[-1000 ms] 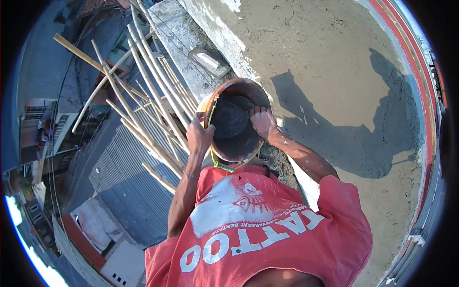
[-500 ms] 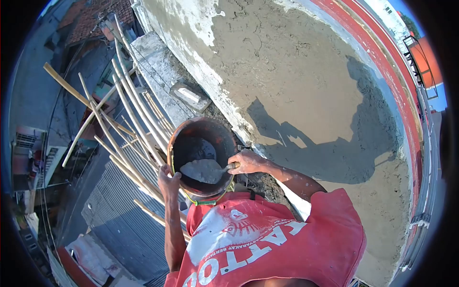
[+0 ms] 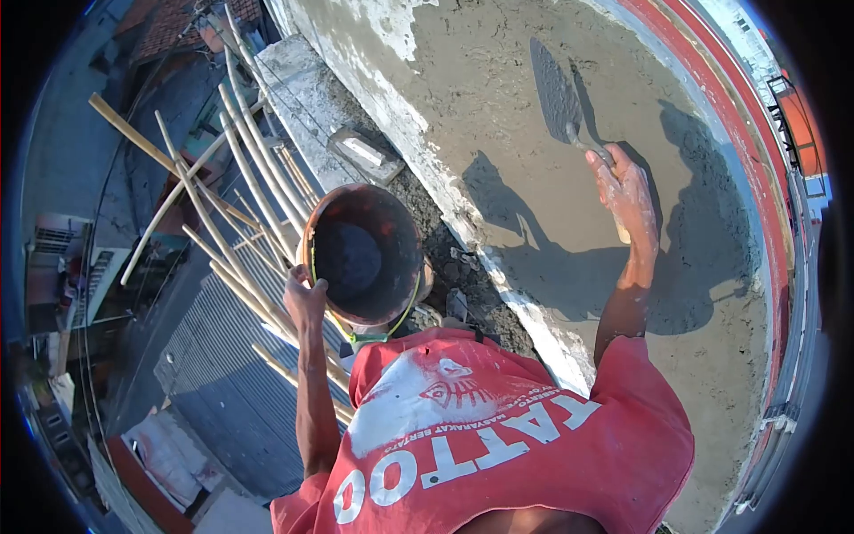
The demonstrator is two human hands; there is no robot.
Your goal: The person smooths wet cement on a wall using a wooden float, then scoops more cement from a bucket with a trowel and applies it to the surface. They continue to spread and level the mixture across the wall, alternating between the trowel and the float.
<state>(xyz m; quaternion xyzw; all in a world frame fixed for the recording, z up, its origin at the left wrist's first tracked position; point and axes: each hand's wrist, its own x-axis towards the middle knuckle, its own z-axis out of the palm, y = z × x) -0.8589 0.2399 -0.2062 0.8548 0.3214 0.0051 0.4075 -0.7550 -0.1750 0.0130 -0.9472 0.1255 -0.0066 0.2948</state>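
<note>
My right hand (image 3: 627, 191) is closed around the handle of a trowel (image 3: 556, 93). The grey, mortar-coated blade lies close against the plastered wall (image 3: 525, 187), pointing up and away from me; whether it touches cannot be told. My left hand (image 3: 305, 298) grips the near-left rim of a bucket (image 3: 405, 240), its fingers partly hidden by the rim. Dark grey residue coats the bucket's inside, and a yellow-green handle hangs along its near side.
Bamboo poles (image 3: 253, 169) stand crossed to the left, above a corrugated roof (image 3: 213, 356). A block-shaped float (image 3: 366, 155) lies on the concrete ledge (image 3: 298, 84) beyond the bucket. A red band (image 3: 712, 84) edges the wall on the right.
My right hand has moved out of the bucket and across to the wall with the trowel. The mortar seen on the blade inside the bucket has left it too. My left hand keeps its hold.
</note>
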